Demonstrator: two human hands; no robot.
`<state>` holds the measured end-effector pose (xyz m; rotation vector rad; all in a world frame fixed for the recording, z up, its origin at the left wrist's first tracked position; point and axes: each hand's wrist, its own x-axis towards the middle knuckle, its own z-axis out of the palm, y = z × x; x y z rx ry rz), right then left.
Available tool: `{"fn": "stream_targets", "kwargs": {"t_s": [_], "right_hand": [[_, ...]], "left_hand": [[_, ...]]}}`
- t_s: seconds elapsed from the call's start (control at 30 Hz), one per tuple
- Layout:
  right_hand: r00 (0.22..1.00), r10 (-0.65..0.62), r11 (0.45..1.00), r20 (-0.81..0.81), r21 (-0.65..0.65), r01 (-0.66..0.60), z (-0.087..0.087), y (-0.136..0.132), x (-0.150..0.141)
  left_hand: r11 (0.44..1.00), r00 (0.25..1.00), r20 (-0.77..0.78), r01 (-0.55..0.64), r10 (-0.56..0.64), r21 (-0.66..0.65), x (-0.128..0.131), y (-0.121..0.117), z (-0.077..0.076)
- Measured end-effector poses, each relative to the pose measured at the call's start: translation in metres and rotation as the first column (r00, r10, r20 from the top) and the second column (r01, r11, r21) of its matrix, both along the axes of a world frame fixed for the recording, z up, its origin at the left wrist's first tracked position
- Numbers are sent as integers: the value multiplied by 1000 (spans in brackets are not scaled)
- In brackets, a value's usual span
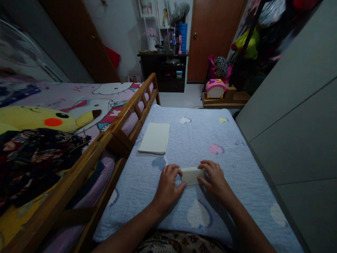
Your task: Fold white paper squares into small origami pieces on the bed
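Observation:
Between my two hands is a folded piece of off-white paper (pixel 191 176), a small oblong held just over the blue bedspread. My left hand (pixel 170 184) pinches its left end, thumb at the near edge and fingers at the far edge. At the right end my right hand (pixel 214 177) grips it the same way. A stack of blank off-white sheets (pixel 155 137) lies on the bedspread, ahead and to the left of my hands, touched by neither.
The heart-patterned bedspread (pixel 195 133) spreads under my hands. A wooden bed rail (pixel 131 109) runs along the left, with a yellow plush toy (pixel 44 117) beyond it. A grey cabinet (pixel 295 133) borders the right side. A dark dresser (pixel 163 73) stands at the back.

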<state>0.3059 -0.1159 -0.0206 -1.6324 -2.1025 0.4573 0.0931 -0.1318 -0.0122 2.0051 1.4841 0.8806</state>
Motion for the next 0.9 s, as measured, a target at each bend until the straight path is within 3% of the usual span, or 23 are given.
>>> {"fn": "stream_targets", "kwargs": {"t_s": [0.1,0.17,0.27,0.33,0.43,0.57,0.7,0.9], "right_hand": [[998,49,995,-30,87,-46,10,-3,2],[1000,29,975,-10,222,-26,19,-5,2],[997,-19,929,77,371,-11,28,-10,-1],[992,-14,918,125,396,-37,27,-14,-6],[989,55,933,138,347,-100,18,-21,-15],[980,175,962,90,196,-190,6,-28,-21],[980,197,965,-7,178,-193,1,-27,-21],[984,94,990,-149,123,-76,-2,-24,-23]], "left_hand": [[993,997,48,59,-64,98,0,1,8],[961,994,4,109,-113,254,-3,2,13],[842,966,-220,231,-137,487,-6,5,16],[787,921,-372,314,-116,530,-6,6,15],[796,854,-502,397,-138,457,-4,6,8],[865,832,-510,407,-218,293,-3,2,-4],[951,907,-359,281,-218,132,-7,0,-6],[990,986,-100,139,-137,22,-11,3,-8]]}}
